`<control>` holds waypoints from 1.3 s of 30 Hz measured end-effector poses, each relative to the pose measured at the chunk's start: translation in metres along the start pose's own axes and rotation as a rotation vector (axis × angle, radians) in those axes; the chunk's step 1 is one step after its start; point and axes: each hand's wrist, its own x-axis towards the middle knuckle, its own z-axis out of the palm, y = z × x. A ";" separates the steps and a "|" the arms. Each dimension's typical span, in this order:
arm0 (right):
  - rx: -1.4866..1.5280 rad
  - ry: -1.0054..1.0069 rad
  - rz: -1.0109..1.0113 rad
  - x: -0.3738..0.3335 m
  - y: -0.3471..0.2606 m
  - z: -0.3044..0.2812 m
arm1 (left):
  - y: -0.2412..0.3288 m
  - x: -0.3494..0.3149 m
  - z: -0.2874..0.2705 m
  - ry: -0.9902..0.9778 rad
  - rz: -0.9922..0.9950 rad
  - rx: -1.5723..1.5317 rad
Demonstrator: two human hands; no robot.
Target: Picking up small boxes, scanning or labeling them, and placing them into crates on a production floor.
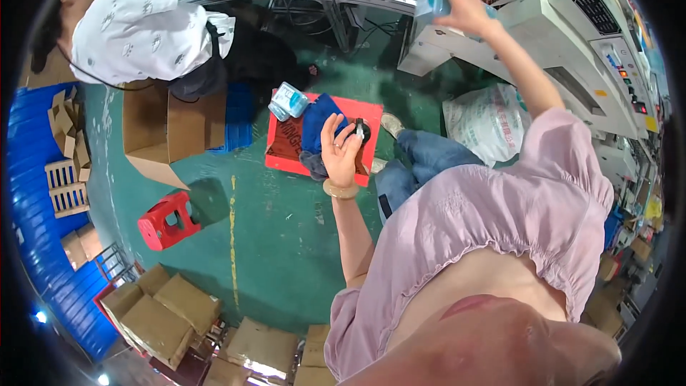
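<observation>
My right hand [466, 11] reaches out to the far right, beside the machine. Its thumb and fingers span a light-blue clear plastic pack [431, 6]. My left hand [340, 149] is raised over a red stool-like stand [370, 164], palm up, with the fingers partly curled. Between its thumb and a finger shows a small whitish, shiny thing [359, 131], too small to name. Just beyond lies a dark round object [365, 133], partly covered. Dark blue cloth [319, 123] and another light-blue clear pack [289, 101] rest on the red stand.
A large grey-white machine [547, 36] borders the right. Beneath it a white woven sack [487, 125] sits on the floor. To the left are an open carton [146, 125] and a red stool [168, 221]. A co-worker in a white shirt [143, 21] bends at the upper left. Closed cartons [161, 318] stack at lower left.
</observation>
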 end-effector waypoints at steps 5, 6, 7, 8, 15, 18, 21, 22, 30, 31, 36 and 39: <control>-0.272 -0.178 0.003 0.009 0.069 0.035 | -0.019 0.011 -0.020 0.128 -0.065 0.110; -0.262 -0.189 0.000 0.005 0.078 0.043 | -0.021 0.012 -0.025 0.197 -0.108 0.129; -0.299 -0.263 0.030 0.006 0.084 0.052 | -0.023 0.013 -0.031 0.220 -0.094 0.147; -0.337 -0.338 0.058 0.004 0.093 0.060 | -0.026 0.014 -0.033 0.240 -0.099 0.154; -0.202 0.156 -0.233 -0.004 0.055 0.036 | -0.044 0.037 -0.086 0.493 -0.208 0.218; 0.238 0.165 -0.423 -0.025 0.008 0.067 | -0.069 0.070 -0.122 0.571 -0.119 0.497; 0.567 -0.308 -0.354 -0.069 -0.058 0.110 | -0.081 0.120 -0.130 0.760 -0.290 0.849; 0.592 -0.356 -0.351 -0.087 -0.075 0.132 | -0.082 0.135 -0.117 0.853 -0.411 0.857; 0.845 -0.488 -0.333 -0.137 -0.187 0.228 | -0.141 0.177 -0.103 1.211 -0.295 0.896; 0.851 -0.495 -0.338 -0.138 -0.193 0.232 | -0.142 0.171 -0.107 1.220 -0.301 0.898; 1.118 -0.582 -0.143 -0.143 -0.194 0.249 | -0.095 0.114 -0.095 0.454 -0.122 -1.071; 1.111 -0.405 -0.164 -0.152 -0.204 0.255 | -0.084 0.072 -0.110 0.241 -0.190 -1.374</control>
